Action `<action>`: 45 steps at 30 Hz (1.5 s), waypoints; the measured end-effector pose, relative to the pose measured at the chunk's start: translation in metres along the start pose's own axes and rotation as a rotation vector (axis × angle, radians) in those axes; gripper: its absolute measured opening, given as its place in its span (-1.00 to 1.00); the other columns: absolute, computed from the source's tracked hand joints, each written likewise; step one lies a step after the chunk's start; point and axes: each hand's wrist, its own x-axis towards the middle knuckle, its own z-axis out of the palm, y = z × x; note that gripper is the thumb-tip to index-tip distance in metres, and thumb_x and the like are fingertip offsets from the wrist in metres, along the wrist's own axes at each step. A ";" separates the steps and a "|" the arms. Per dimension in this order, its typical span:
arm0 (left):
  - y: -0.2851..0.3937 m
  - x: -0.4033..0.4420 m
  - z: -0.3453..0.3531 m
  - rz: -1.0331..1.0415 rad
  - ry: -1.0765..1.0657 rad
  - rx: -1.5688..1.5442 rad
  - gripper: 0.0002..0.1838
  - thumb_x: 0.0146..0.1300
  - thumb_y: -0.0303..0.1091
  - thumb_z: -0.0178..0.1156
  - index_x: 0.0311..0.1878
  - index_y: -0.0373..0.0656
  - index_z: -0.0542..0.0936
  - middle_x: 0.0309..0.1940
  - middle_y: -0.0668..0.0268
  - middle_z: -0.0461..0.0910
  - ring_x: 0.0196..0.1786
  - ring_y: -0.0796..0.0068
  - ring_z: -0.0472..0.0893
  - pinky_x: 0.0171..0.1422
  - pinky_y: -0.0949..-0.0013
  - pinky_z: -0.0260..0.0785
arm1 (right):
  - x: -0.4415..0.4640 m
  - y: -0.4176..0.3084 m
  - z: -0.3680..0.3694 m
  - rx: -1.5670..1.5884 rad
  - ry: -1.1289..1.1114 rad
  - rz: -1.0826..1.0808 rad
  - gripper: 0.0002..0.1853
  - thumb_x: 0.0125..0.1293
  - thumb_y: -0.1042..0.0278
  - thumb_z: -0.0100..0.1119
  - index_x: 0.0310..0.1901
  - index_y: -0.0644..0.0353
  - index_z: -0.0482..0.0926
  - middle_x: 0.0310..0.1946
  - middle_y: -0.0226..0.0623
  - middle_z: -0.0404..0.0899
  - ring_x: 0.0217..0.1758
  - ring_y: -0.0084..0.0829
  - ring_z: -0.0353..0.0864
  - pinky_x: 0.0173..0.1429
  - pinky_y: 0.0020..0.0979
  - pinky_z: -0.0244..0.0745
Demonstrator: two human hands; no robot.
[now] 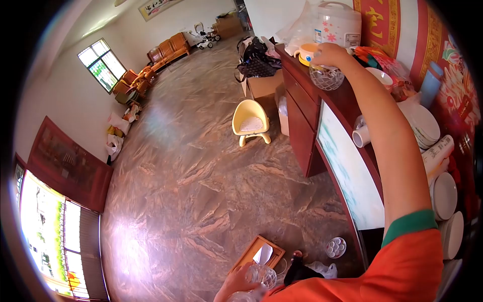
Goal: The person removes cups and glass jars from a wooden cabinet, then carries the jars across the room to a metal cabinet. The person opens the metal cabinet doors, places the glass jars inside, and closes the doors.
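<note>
Right grip point(324, 52) is partly closed, fingers bent down over the rim of a clear patterned glass bowl point(327, 79), above the near edge of the dark red counter point(352, 104). Left grip point(236, 284), low in view, is curled at the side of a second glass vessel point(261, 276); exact finger contact is partly hidden. Further clear glass shows just below it, blurred.

Just beside the right grip is a yellow-and-white item point(306, 53); behind them is a white rice cooker point(338, 25) with pink flowers. Nearer the wearer along the counter are a white mug point(360, 136) lying on its side, a pale blue bottle point(431, 84) and stacked white bowls point(421, 125).

Beyond the left grip, a wooden tray point(257, 254) holds a white paper-like item point(263, 253). A round tray point(335, 247) bearing small round pieces is on the floor point(201, 176), towards the counter. Farther out are a yellow child's chair point(250, 121), a brown sofa point(168, 51) and a stroller point(205, 36).
</note>
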 end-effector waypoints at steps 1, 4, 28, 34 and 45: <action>-0.005 -0.001 0.001 0.032 0.010 0.031 -0.11 -0.22 0.08 0.37 0.25 -0.05 0.33 0.01 -0.07 0.49 0.08 -0.04 0.49 0.16 0.11 0.33 | -0.005 -0.014 -0.001 0.017 0.038 -0.049 -0.43 -0.22 -0.01 0.26 -0.13 0.15 0.62 -0.16 -0.04 0.60 -0.04 -0.13 0.58 0.00 -0.28 0.48; -0.017 -0.006 0.006 0.095 0.020 0.069 -0.11 -0.21 0.06 0.36 0.24 -0.09 0.33 0.01 -0.09 0.48 0.08 -0.07 0.48 0.16 0.09 0.33 | -0.028 -0.067 -0.020 0.032 -0.005 -0.193 -0.35 -0.20 -0.09 0.25 -0.04 0.14 0.58 -0.09 -0.06 0.58 0.00 -0.12 0.55 0.04 -0.29 0.47; -0.130 -0.196 0.062 0.927 -0.546 0.435 -0.14 -0.25 -0.17 0.44 0.22 -0.15 0.36 -0.05 -0.08 0.51 0.04 -0.05 0.50 0.12 0.13 0.35 | -0.920 -0.265 -0.028 1.264 0.244 0.975 -0.43 0.15 0.36 0.26 0.22 0.20 0.37 -0.03 -0.23 0.55 -0.04 -0.49 0.55 0.03 -0.44 0.44; -0.125 -0.242 0.128 1.103 -0.718 0.597 -0.14 -0.27 -0.16 0.46 0.21 -0.14 0.35 -0.01 -0.06 0.48 0.09 -0.02 0.47 0.15 0.13 0.34 | -1.076 -0.338 -0.110 1.307 0.676 1.464 -0.47 0.25 0.12 0.06 0.24 0.10 0.34 0.07 -0.32 0.48 0.05 -0.40 0.50 0.05 -0.30 0.46; -0.109 -0.445 0.308 1.356 -1.024 0.821 -0.15 -0.24 -0.12 0.38 0.23 -0.13 0.33 0.05 -0.10 0.43 0.12 -0.04 0.44 0.20 0.13 0.30 | -1.362 -0.425 -0.180 1.853 1.473 0.942 -0.51 0.24 -0.08 -0.04 0.10 0.01 0.45 0.01 -0.30 0.50 0.00 -0.30 0.51 0.01 -0.16 0.47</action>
